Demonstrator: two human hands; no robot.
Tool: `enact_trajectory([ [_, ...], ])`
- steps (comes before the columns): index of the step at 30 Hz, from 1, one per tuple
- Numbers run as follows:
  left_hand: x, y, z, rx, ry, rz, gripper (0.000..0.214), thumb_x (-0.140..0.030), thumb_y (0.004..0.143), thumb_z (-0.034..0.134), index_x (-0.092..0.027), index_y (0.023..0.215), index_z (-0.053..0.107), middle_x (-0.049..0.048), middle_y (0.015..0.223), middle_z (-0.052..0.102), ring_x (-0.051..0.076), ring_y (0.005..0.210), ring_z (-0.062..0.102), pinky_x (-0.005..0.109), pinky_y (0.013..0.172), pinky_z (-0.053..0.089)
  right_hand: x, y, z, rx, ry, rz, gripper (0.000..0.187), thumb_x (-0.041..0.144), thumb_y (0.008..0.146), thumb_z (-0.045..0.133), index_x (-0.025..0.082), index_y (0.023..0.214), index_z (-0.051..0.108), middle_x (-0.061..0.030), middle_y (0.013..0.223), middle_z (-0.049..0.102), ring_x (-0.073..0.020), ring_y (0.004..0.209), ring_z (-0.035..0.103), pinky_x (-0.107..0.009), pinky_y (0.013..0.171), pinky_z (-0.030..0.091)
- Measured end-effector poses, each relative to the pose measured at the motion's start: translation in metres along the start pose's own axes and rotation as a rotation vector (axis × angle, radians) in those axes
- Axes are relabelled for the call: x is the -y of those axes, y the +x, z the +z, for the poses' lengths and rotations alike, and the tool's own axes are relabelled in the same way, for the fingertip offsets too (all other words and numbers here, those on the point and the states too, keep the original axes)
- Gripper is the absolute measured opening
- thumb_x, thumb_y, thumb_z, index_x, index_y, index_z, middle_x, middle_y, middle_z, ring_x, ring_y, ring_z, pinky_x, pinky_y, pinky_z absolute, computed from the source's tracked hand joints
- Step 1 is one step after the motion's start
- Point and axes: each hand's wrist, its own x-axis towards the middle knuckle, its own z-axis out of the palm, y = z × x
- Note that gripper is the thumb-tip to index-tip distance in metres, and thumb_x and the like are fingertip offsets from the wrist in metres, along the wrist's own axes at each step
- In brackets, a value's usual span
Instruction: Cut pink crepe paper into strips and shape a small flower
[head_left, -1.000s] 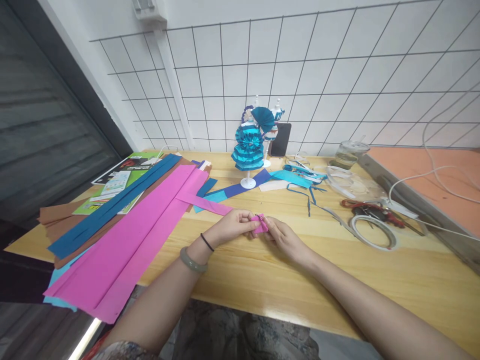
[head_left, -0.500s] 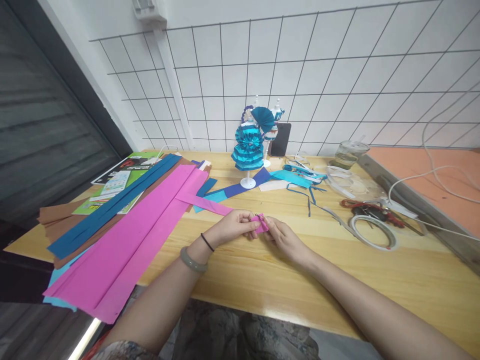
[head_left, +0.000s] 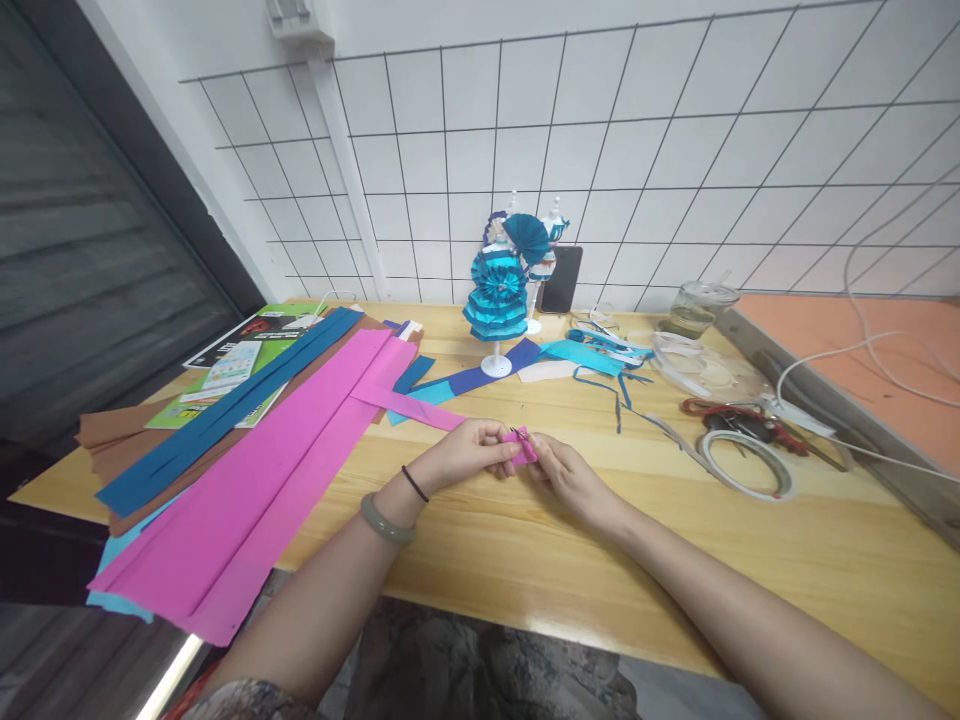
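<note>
The small piece of folded pink paper (head_left: 523, 452) sits at the centre of the frame, between the fingertips: the left hand's (head_left: 472, 452) grip pinches its left side, the right hand's (head_left: 568, 478) grip its right edge. Below them spreads a glossy pale-wood worktop (head_left: 480, 565); long flat pink paper strips (head_left: 247, 480) fill its left side. A white tiled wall (head_left: 600, 90) spans the upper frame.

Honestly, barely any difference: the small pink paper (head_left: 526, 455) looks creased a bit differently at the right hand (head_left: 570, 478) now (too tiny to say exactly how).
</note>
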Motion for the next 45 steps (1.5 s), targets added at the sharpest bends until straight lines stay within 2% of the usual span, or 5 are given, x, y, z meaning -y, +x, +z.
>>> enact_trajectory([
  [11, -0.0011, -0.0012, -0.0038, -0.018, 0.092, 0.071, 0.034, -0.044, 0.073, 0.059, -0.011, 0.072, 0.061, 0.0038, 0.064, 0.059, 0.011, 0.062, 0.054, 0.025, 0.063, 0.042, -0.0045, 0.0007, -0.0031, -0.038, -0.065, -0.007, 0.044, 0.052, 0.089, 0.024, 0.019, 0.068, 0.044, 0.0035, 0.057, 0.034, -0.0106, 0.050, 0.031, -0.023, 0.049, 0.031],
  [18, -0.0014, -0.0004, -0.0034, -0.077, 0.068, 0.106, 0.033, -0.042, 0.074, 0.059, -0.011, 0.085, 0.063, 0.0037, 0.068, 0.059, 0.011, 0.061, 0.053, 0.024, 0.062, 0.042, -0.0046, 0.0014, -0.0057, -0.049, -0.066, -0.018, 0.042, 0.051, 0.089, 0.026, 0.020, 0.063, 0.039, 0.0026, 0.058, 0.039, -0.0118, 0.054, 0.036, -0.025, 0.054, 0.033],
  [29, -0.0026, -0.0012, -0.0041, -0.113, 0.113, 0.118, 0.030, -0.040, 0.074, 0.058, -0.011, 0.075, 0.062, 0.0025, 0.066, 0.057, 0.012, 0.064, 0.052, 0.024, 0.065, 0.041, -0.0097, 0.0008, -0.0049, -0.064, -0.048, 0.016, 0.042, 0.053, 0.088, 0.027, 0.019, 0.067, 0.044, 0.0036, 0.056, 0.036, -0.0119, 0.052, 0.036, -0.024, 0.051, 0.033],
  [36, -0.0028, -0.0015, -0.0044, -0.127, 0.117, 0.135, 0.026, -0.037, 0.074, 0.059, -0.011, 0.073, 0.063, 0.0059, 0.078, 0.063, 0.014, 0.074, 0.055, 0.025, 0.070, 0.041, -0.0078, 0.0005, -0.0052, -0.049, -0.072, 0.006, 0.043, 0.052, 0.088, 0.026, 0.020, 0.064, 0.039, 0.0035, 0.056, 0.035, -0.0119, 0.053, 0.034, -0.025, 0.053, 0.032],
  [45, -0.0074, -0.0030, -0.0030, -0.133, 0.131, 0.117, 0.025, -0.036, 0.074, 0.058, -0.011, 0.072, 0.062, 0.0039, 0.072, 0.059, 0.013, 0.070, 0.052, 0.025, 0.069, 0.040, -0.0060, 0.0007, -0.0044, -0.041, -0.082, -0.001, 0.042, 0.051, 0.089, 0.026, 0.020, 0.062, 0.036, 0.0040, 0.057, 0.032, -0.0116, 0.052, 0.030, -0.025, 0.054, 0.031],
])
